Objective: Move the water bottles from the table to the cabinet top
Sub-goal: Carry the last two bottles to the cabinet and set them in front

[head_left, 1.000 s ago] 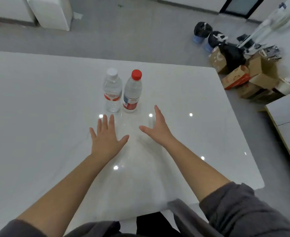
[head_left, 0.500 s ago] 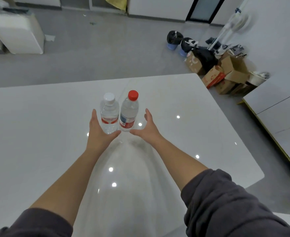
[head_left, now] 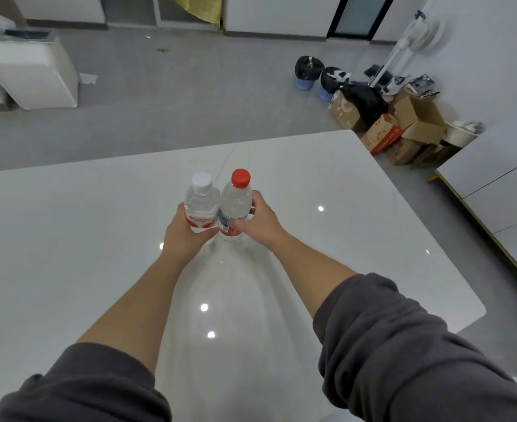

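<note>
Near the middle of the white counter (head_left: 68, 239) both hands have now closed on the bottles. Half a second ago they were open and flanking the pair, palms facing inward; a second ago they were spread flat above the surface, short of the bottles.

The left hand (head_left: 184, 236) wraps the white-capped bottle (head_left: 202, 205) at its red label, with the thumb across the near face and the fingers hidden behind it. The right hand (head_left: 257, 222) grips the red-capped bottle (head_left: 236, 202) from its right side, thumb on the near face and fingers curled round the far side. The two bottles stand upright and touch each other, at about the same spot on the counter as before. The hands cover part of their bases, so I cannot tell whether either has left the surface yet.

Reaching looks finished and the grasp is made, one bottle per hand, so both can probably be carried in a single trip. None of the moving has been done yet. A grey panelled surface (head_left: 494, 166) lies at the right edge, beyond the cardboard boxes (head_left: 403, 126); it may be the cabinet top, though that is only a guess. The next step is a straight lift that also separates the bottles.
</note>
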Demonstrator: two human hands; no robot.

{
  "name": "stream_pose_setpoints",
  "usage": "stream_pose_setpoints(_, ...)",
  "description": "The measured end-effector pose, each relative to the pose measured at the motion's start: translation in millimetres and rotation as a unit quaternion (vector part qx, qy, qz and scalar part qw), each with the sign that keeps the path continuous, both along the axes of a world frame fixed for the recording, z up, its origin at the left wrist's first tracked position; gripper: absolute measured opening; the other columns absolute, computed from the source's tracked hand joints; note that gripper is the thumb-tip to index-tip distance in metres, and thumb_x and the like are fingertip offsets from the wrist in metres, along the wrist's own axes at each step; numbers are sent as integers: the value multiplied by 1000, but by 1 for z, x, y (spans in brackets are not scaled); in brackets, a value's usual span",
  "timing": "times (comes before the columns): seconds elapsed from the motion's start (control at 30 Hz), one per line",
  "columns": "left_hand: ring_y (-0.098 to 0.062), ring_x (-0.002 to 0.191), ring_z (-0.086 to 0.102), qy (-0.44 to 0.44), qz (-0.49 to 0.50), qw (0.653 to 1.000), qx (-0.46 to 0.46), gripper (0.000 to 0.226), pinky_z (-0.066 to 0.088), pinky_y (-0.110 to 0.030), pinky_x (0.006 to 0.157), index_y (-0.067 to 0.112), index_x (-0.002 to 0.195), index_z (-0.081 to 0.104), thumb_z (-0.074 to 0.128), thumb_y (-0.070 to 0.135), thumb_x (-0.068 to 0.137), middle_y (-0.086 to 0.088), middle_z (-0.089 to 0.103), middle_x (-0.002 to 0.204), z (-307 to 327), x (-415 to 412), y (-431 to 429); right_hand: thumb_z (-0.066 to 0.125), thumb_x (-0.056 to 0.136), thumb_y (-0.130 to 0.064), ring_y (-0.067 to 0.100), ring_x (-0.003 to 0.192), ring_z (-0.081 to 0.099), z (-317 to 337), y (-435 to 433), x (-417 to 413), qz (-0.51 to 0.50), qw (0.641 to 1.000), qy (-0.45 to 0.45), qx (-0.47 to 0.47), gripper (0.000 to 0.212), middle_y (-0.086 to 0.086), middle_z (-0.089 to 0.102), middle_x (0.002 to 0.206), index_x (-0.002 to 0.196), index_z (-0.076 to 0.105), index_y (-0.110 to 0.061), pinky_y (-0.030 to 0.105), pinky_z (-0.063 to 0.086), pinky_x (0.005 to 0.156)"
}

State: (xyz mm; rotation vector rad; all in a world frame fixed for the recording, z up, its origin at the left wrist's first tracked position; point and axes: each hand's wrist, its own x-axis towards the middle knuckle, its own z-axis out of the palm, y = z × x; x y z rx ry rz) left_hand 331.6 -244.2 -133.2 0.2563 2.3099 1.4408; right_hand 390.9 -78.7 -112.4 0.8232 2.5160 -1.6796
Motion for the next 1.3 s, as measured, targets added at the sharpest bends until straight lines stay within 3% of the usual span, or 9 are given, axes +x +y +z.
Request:
stream_pose_setpoints(0.27, -11, 104, 54, 9, -78, 997, 7, 66, 41, -28, 89, 25, 132, 46, 81, 30, 75, 8, 56, 119, 12, 66, -18, 81, 78, -28, 5, 113, 51, -5, -5, 86, 10, 1000, 1, -7, 64, -22, 51, 120, 128, 42, -37, 17, 43, 85)
stream_pose_setpoints(0.37, -10, 104, 56, 14, -96, 995, 18, 60, 42, -25, 87, 31, 123, 46, 81, 29, 75, 10, 58, 117, 11, 94, -19, 82, 77, -28, 10, 120, 53, -8, -5, 123, -5, 1000, 1, -20, 67, -16, 55, 127, 131, 43, -34, 24, 49, 91)
stream_pose_setpoints(0.47, -6, 101, 56, 17, -101, 995, 11, 64, 39, -12, 78, 31, 125, 46, 83, 32, 73, 12, 58, 118, 4, 118, -21, 84, 75, -30, 8, 120, 54, -10, -5, 150, -16, 1000, -5, -23, 69, -19, 56, 126, 131, 44, -36, 18, 49, 86)
stream_pose_setpoints(0.6, -2, 102, 56, 20, -80, 996, 18, 66, 40, -11, 76, 31, 123, 48, 84, 40, 69, 17, 56, 117, 0, 136, -19, 84, 74, -32, 7, 118, 55, -13, -7, 164, -30, 999, 2, -28, 68, -17, 57, 126, 130, 45, -35, 32, 54, 93)
stream_pose_setpoints(0.77, 12, 86, 58, 35, -118, 992, 24, 51, 42, -4, 70, 45, 94, 46, 81, 13, 74, 18, 58, 92, -1, 133, -18, 85, 70, -32, 6, 112, 59, -22, -15, 158, -34, 999, -5, -41, 73, -15, 61, 121, 131, 45, -36, 32, 53, 92)
stream_pose_setpoints(0.9, -7, 99, 59, -15, -114, 993, -11, 57, 42, -23, 81, 36, 117, 45, 81, 34, 73, 13, 57, 113, -11, 128, -26, 86, 70, -30, -1, 102, 62, -22, -21, 153, -57, 998, -5, -34, 67, -16, 65, 114, 126, 50, -32, 19, 49, 83)
stream_pose_setpoints(1.0, 4, 92, 56, -24, -112, 993, -19, 69, 41, -18, 73, 36, 116, 42, 77, 52, 59, 21, 56, 106, -13, 127, -29, 87, 69, -31, 0, 102, 63, -25, -19, 163, -55, 998, -16, -20, 67, -15, 65, 113, 126, 52, -30, 19, 50, 84)
stream_pose_setpoints(1.1, 6, 92, 55, -20, -120, 992, -32, 63, 40, -18, 72, 37, 113, 42, 81, 41, 64, 22, 54, 103, -17, 129, -33, 86, 70, -27, -2, 99, 63, -30, -16, 181, -73, 997, -24, -24, 64, -14, 66, 110, 125, 54, -27, 15, 48, 80)
stream_pose_setpoints(1.3, 2, 99, 56, -23, -131, 991, -24, 75, 38, -9, 74, 36, 128, 42, 85, 25, 68, 21, 54, 114, -31, 130, -32, 87, 69, -38, 4, 107, 63, -52, -27, 190, -126, 991, -31, -20, 72, -13, 65, 118, 129, 48, -29, 32, 54, 94)
